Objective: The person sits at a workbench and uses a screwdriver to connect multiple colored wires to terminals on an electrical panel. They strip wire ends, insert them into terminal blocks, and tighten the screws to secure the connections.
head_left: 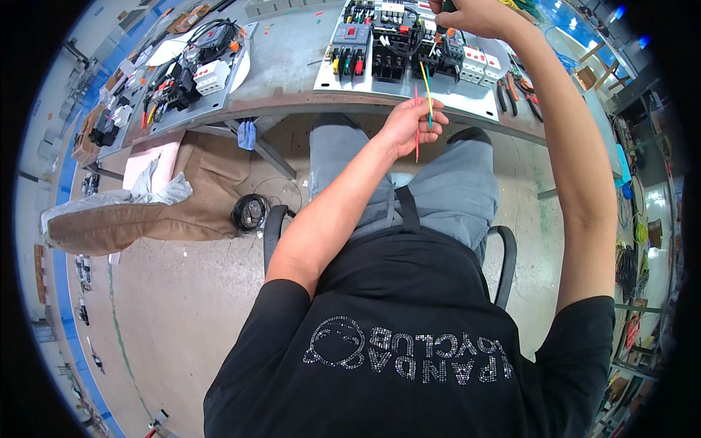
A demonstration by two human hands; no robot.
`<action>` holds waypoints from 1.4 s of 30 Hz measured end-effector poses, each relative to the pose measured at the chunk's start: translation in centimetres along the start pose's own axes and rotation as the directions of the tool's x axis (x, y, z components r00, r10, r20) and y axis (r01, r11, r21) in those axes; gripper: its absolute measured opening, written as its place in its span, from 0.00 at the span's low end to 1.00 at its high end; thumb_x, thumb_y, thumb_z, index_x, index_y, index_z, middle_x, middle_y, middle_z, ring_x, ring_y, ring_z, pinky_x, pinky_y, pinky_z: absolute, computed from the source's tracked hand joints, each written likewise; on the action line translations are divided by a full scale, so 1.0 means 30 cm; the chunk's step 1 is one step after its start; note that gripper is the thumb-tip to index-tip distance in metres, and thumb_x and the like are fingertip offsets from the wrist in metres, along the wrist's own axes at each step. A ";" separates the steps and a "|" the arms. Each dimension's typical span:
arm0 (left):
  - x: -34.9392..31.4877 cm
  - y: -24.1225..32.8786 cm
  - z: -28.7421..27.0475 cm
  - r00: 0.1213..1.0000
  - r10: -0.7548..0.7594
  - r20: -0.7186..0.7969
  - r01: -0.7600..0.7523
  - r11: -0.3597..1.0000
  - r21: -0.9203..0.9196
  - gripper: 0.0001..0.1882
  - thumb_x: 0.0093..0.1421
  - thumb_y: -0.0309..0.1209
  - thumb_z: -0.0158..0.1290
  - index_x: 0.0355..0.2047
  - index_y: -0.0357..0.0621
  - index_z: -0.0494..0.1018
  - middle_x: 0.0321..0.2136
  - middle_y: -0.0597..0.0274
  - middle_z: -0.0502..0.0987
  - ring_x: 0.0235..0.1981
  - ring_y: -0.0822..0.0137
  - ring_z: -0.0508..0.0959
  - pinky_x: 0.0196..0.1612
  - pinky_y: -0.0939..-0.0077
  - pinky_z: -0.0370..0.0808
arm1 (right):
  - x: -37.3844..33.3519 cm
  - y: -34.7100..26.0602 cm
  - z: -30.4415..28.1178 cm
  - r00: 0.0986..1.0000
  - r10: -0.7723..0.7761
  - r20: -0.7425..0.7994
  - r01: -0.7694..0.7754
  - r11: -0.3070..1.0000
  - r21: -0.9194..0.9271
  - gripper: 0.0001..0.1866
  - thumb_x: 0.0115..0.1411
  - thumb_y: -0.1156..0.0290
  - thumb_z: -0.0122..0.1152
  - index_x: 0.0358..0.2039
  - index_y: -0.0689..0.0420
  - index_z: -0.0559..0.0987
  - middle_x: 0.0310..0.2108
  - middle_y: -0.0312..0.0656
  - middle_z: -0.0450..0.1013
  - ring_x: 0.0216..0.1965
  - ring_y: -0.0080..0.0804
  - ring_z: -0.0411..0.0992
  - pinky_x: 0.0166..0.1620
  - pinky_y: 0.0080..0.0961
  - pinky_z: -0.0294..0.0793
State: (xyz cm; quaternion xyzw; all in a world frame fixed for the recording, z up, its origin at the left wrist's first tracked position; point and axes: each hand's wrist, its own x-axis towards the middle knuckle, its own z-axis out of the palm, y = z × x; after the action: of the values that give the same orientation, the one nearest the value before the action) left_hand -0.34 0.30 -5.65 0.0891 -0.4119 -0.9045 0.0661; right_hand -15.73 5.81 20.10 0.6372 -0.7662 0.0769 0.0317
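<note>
My left hand (409, 125) is closed just in front of the bench edge. Its fingers pinch a thin red wire (417, 150) and a yellow-and-green wire (426, 82). The upper end of the yellow-and-green wire reaches a black contactor-like device (423, 67) on a white metal mounting plate (467, 103). Over the plate, my right hand (478, 18) grips a screwdriver (441, 29), its shaft pointing down at the devices. Where the tip meets them is too small to make out. Beside these sit a grey breaker (353, 36) and white breakers (478, 66).
Pliers (512, 93) and other hand tools lie right of the plate. Another plate with wired devices (210, 77) is on the bench (285, 58) at left. A person's brown-trousered leg (131, 225) and a black cable coil (250, 212) are below. Chair armrests (504, 266) flank me.
</note>
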 end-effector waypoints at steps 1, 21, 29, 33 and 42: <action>0.000 -0.002 0.001 1.000 0.005 -0.001 -0.005 1.000 0.001 0.13 0.77 0.36 0.43 0.50 0.41 0.71 0.35 0.56 0.83 0.28 0.69 0.83 0.31 0.75 0.83 | -0.004 0.000 0.005 1.000 -0.017 -0.005 0.017 1.000 0.014 0.14 0.55 0.62 0.65 0.37 0.59 0.80 0.30 0.49 0.80 0.33 0.45 0.78 0.39 0.38 0.77; 0.007 -0.001 0.011 1.000 0.000 -0.020 0.000 1.000 0.012 0.14 0.77 0.37 0.43 0.50 0.41 0.72 0.34 0.56 0.83 0.27 0.70 0.83 0.30 0.75 0.83 | 0.007 0.022 0.021 0.996 0.063 -0.057 -0.071 0.985 -0.160 0.21 0.59 0.58 0.66 0.48 0.56 0.76 0.34 0.54 0.80 0.38 0.54 0.79 0.44 0.46 0.77; -0.004 0.000 -0.009 1.000 0.001 -0.028 -0.001 1.000 0.013 0.13 0.77 0.36 0.43 0.51 0.40 0.71 0.35 0.56 0.83 0.27 0.70 0.83 0.29 0.75 0.82 | -0.021 -0.055 0.001 0.999 0.033 -0.028 -0.033 0.999 -0.006 0.19 0.57 0.63 0.62 0.48 0.55 0.78 0.37 0.53 0.80 0.41 0.52 0.79 0.45 0.44 0.78; 0.003 -0.001 0.004 1.000 -0.001 -0.029 0.002 1.000 0.015 0.13 0.77 0.36 0.43 0.51 0.41 0.71 0.35 0.56 0.83 0.27 0.70 0.83 0.29 0.75 0.82 | 0.015 -0.009 0.013 0.994 0.072 -0.078 -0.084 0.984 -0.158 0.19 0.59 0.59 0.61 0.47 0.55 0.78 0.37 0.53 0.81 0.42 0.53 0.79 0.47 0.46 0.77; -0.007 -0.004 -0.009 1.000 0.001 -0.024 -0.001 1.000 -0.001 0.13 0.77 0.37 0.43 0.50 0.41 0.71 0.35 0.56 0.83 0.27 0.69 0.83 0.29 0.75 0.83 | -0.022 -0.083 -0.018 1.000 -0.023 0.016 0.024 0.998 -0.061 0.19 0.59 0.62 0.63 0.50 0.55 0.77 0.37 0.54 0.81 0.41 0.54 0.80 0.46 0.46 0.78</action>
State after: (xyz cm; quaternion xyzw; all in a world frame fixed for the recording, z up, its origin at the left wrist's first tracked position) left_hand -0.10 0.22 -5.88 0.0999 -0.4104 -0.9036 0.0714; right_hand -13.21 6.11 20.74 0.6453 -0.7610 0.0480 0.0464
